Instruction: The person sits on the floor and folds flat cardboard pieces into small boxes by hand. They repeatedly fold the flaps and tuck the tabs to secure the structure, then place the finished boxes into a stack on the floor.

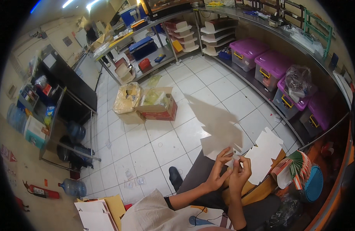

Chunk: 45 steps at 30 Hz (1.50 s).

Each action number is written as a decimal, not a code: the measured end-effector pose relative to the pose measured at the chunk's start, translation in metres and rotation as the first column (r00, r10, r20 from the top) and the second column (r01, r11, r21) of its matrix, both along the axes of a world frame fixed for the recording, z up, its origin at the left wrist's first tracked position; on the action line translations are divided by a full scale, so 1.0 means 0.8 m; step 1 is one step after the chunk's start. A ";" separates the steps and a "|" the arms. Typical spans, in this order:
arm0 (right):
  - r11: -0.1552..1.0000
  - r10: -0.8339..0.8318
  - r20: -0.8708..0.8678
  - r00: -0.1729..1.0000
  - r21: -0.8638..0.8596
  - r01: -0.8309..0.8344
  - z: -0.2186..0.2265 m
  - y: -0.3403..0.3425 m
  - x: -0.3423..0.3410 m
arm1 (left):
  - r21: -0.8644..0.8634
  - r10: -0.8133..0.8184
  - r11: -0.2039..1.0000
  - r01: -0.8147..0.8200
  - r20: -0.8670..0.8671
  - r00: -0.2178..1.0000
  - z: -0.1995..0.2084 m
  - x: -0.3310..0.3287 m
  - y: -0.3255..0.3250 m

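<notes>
Pinching pale cardboard blank [211, 147] at near edge: my left hand [219, 171], right hand [239, 174], fingers closed; blank extends forward-left, left hand nearer, long axis unclear

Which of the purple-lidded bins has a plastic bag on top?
The third bin, counting from the far end: a crumpled clear plastic bag sits on it, while the other three have none.

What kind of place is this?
Likely a shop's back room, used for storage and packing: metal shelving, purple-lidded bins and stacked boxes suggest it.
</notes>
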State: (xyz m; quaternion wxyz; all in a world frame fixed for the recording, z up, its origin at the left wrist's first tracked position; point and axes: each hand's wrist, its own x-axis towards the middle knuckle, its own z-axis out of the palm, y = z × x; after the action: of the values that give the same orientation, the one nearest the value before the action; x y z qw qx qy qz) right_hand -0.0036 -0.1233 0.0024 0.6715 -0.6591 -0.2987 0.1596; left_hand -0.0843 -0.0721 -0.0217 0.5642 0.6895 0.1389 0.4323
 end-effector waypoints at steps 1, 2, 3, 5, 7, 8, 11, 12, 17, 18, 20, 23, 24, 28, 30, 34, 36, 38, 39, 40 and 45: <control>1.000 0.028 0.040 0.999 -0.006 -0.028 0.000 0.002 0.000 | -0.123 0.015 0.992 -0.006 0.078 0.997 -0.009 0.003 -0.005; 0.998 0.056 0.080 0.995 -0.012 -0.055 -0.001 0.005 0.000 | -0.243 0.039 0.970 -0.001 0.153 0.987 -0.008 0.006 -0.007; 0.997 0.057 0.345 0.937 -0.070 -0.035 -0.007 0.006 0.007 | -0.335 0.013 0.941 0.041 0.158 0.987 -0.004 0.001 -0.003; 0.998 0.059 0.489 0.870 -0.045 -0.043 0.000 0.007 0.004 | -0.456 0.044 0.888 0.058 0.210 0.977 0.016 -0.001 -0.002; 0.995 0.097 0.592 0.800 -0.049 -0.085 0.006 0.008 0.004 | -0.434 0.063 0.900 -0.037 0.047 0.997 0.025 -0.011 0.006; 0.991 0.134 0.628 0.767 -0.064 -0.121 0.006 0.008 0.008 | -0.503 0.055 0.861 -0.073 -0.050 0.997 0.036 -0.016 0.011; 0.972 0.234 0.642 0.730 -0.130 -0.197 0.009 0.001 0.021 | -0.518 0.156 0.805 -0.288 -0.284 0.946 0.048 -0.017 0.017; 0.963 0.267 0.633 0.727 -0.157 -0.218 0.011 -0.002 0.029 | -0.341 0.223 0.882 -0.326 -0.308 0.925 0.037 -0.018 0.021; 0.873 0.487 0.299 0.821 -0.163 -0.459 0.020 -0.029 0.053 | 0.269 0.406 0.900 -0.342 -0.236 0.883 0.011 -0.023 0.033; 0.890 0.455 0.296 0.840 -0.145 -0.431 0.019 -0.031 0.053 | 0.288 0.374 0.907 -0.308 -0.211 0.903 0.016 -0.022 0.032; 0.919 0.393 0.288 0.873 -0.105 -0.379 0.018 -0.031 0.047 | 0.249 0.320 0.941 -0.231 -0.420 0.849 0.021 -0.022 0.025; 0.964 0.264 0.271 0.926 -0.061 -0.257 0.007 -0.028 0.041 | -0.162 0.118 0.967 -0.198 -0.406 0.906 0.003 -0.010 0.014; 0.973 0.229 0.305 0.924 -0.038 -0.228 0.000 -0.027 0.041 | -0.348 0.050 0.922 -0.167 -0.321 0.946 -0.004 -0.004 0.012; 0.995 0.101 0.230 0.968 -0.036 -0.096 -0.025 -0.026 0.036 | -0.197 0.095 0.967 -0.161 -0.306 0.947 -0.010 0.002 0.006; 0.998 0.048 0.168 0.985 -0.054 -0.040 -0.026 -0.022 0.029 | -0.140 0.090 0.982 -0.128 -0.252 0.963 -0.051 0.001 0.004; 0.997 -0.047 0.231 0.972 -0.046 0.059 -0.029 -0.015 0.015 | -0.350 0.024 0.923 -0.159 -0.362 0.932 -0.036 0.002 0.001; 0.998 -0.025 0.244 0.969 -0.050 0.039 -0.030 -0.015 0.010 | -0.410 0.006 0.898 -0.156 -0.343 0.939 -0.020 -0.005 0.001; 0.998 0.042 0.228 0.973 -0.060 -0.029 -0.030 -0.016 0.007 | -0.459 -0.052 0.882 -0.107 -0.321 0.946 -0.026 -0.013 0.006; 0.997 0.056 0.205 0.977 -0.061 -0.044 -0.028 -0.017 0.007 | -0.472 -0.074 0.878 -0.085 -0.308 0.949 -0.026 -0.016 0.005; 0.996 0.070 0.182 0.981 -0.062 -0.060 -0.026 -0.020 0.008 | -0.455 -0.082 0.888 -0.071 -0.308 0.948 -0.026 -0.019 0.006; 0.999 0.035 0.095 0.995 0.007 -0.036 -0.017 -0.020 0.006 | -0.023 0.025 0.999 -0.037 -0.397 0.918 -0.009 -0.023 0.013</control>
State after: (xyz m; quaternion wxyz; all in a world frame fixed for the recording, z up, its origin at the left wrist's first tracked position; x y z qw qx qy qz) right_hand 0.0014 -0.1393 -0.0112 0.6563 -0.6577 -0.3427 0.1386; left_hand -0.1026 -0.0621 -0.0292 0.5277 0.7521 0.2675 0.2905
